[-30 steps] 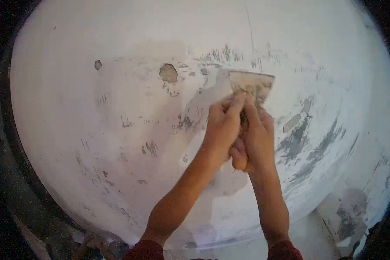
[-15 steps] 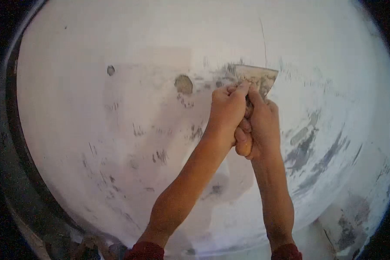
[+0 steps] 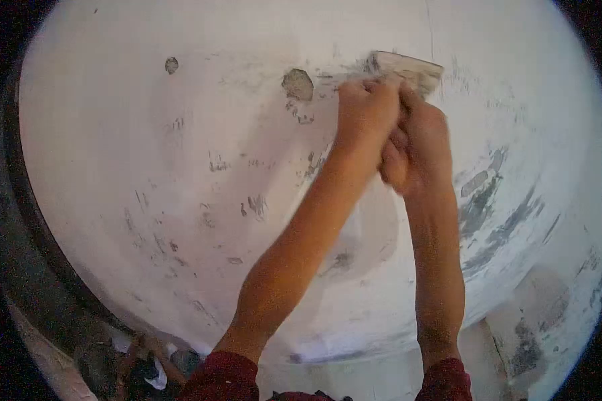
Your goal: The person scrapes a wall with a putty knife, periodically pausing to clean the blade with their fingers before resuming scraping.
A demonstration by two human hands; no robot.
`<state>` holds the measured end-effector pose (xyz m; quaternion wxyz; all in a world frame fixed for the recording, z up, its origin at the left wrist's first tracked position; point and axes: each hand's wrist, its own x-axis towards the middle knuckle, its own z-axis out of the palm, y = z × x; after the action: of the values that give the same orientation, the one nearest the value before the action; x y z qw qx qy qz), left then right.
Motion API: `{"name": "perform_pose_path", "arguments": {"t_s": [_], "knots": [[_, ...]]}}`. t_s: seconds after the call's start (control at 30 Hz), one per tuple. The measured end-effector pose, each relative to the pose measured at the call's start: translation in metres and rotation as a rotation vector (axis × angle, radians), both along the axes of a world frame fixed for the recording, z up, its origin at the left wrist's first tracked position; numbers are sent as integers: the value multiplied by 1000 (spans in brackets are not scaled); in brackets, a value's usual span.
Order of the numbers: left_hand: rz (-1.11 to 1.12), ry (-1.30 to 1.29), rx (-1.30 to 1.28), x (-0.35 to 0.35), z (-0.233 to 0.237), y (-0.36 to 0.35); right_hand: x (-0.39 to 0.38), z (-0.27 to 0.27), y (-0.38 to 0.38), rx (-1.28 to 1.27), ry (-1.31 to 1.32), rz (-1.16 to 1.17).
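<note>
Both my hands are closed around one wide-bladed scraper (image 3: pixel 413 69) against the white wall (image 3: pixel 234 113). My left hand (image 3: pixel 368 110) grips it from the left, its fingers near the base of the blade. My right hand (image 3: pixel 427 137) wraps the handle, which is mostly hidden by the fingers. The blade's straight edge points up and lies at or very near the wall, beside dark scuff marks. Left of the blade is a rough grey hole (image 3: pixel 297 85) in the surface. A thin crack (image 3: pixel 430 30) runs upward above the blade.
A smaller pit (image 3: pixel 171 65) lies farther left. Grey patches (image 3: pixel 475 184) and dark streaks mark the wall at the right. A dark edge (image 3: pixel 30 194) borders the wall on the left. Indistinct clutter (image 3: pixel 147 367) sits at the lower left.
The wall and both hands appear higher in view. The scraper stays at about the same spot on the wall, but its blade looks shorter and more tilted. Both hands keep their grip.
</note>
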<state>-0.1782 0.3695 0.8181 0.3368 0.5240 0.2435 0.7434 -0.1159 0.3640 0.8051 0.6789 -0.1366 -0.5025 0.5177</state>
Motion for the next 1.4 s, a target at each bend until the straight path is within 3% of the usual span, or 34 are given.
{"name": "perform_pose_path", "arguments": {"t_s": [0.1, 0.17, 0.27, 0.3, 0.33, 0.37, 0.47, 0.5, 0.57, 0.6, 0.7, 0.73, 0.8, 0.9, 0.97, 1.03, 1.1, 1.13, 1.2, 1.23, 1.27, 1.3, 1.37, 1.4], "knots": [[40, 96, -99, 2, -10, 4, 3, -8, 2, -5, -40, -20], [134, 33, 3, 3, -11, -3, -1, -3, -14, -4, -79, -268], [54, 58, -196, 2, -29, -16, 5, -31, -4, -71, -114, -147], [72, 96, -191, 2, -19, -19, 4, -22, -4, -43, -81, -119], [114, 25, 75, 1, -15, 1, 2, -17, 20, 76, -188, -298], [101, 19, 22, 7, -37, 15, 13, -40, 31, 23, -205, -305], [212, 84, 63, 5, -17, 17, 5, -14, 10, -50, -39, -165], [203, 83, 4, 8, -32, 9, 8, -29, 4, -108, -51, -172], [97, 26, -41, 15, -11, 4, 14, -11, 8, -71, -47, -48], [114, -10, 34, 4, -19, -8, 4, -16, -16, -28, -53, -30], [126, -17, 25, 13, -14, 23, 14, -13, 8, -78, -82, -100], [65, -49, -46, 18, -20, 16, 18, -17, 8, -35, -48, 15], [71, -51, -25, 28, -18, 5, 31, -15, 4, -9, -107, -28], [51, -36, 40, 39, -53, -1, 41, -41, -19, -1, -167, -210], [4, -69, -12, 52, -65, -16, 52, -52, -41, -39, -175, -180], [38, -63, 10, 34, -61, -37, 35, -45, -57, -80, -182, -156], [67, -57, 29, 22, -51, -23, 26, -43, -33, 68, -251, -239], [57, -27, -79, 7, -38, 3, 20, -40, 14, 71, -322, -256], [42, 3, -238, 4, -46, 10, 16, -38, -3, -12, -280, -160], [94, 34, -129, 7, -43, -3, 12, -29, -14, -43, -221, -67], [148, 67, -6, 10, -39, -14, 18, -31, -25, 18, -227, -223], [149, 63, -19, 16, -41, -22, 22, -34, -35, 6, -233, -220], [77, 1, -56, 29, -40, -35, 30, -34, -50, 13, -101, 9], [282, 27, 156, 21, -44, 5, 18, -26, -40, -48, -59, -57]]}}
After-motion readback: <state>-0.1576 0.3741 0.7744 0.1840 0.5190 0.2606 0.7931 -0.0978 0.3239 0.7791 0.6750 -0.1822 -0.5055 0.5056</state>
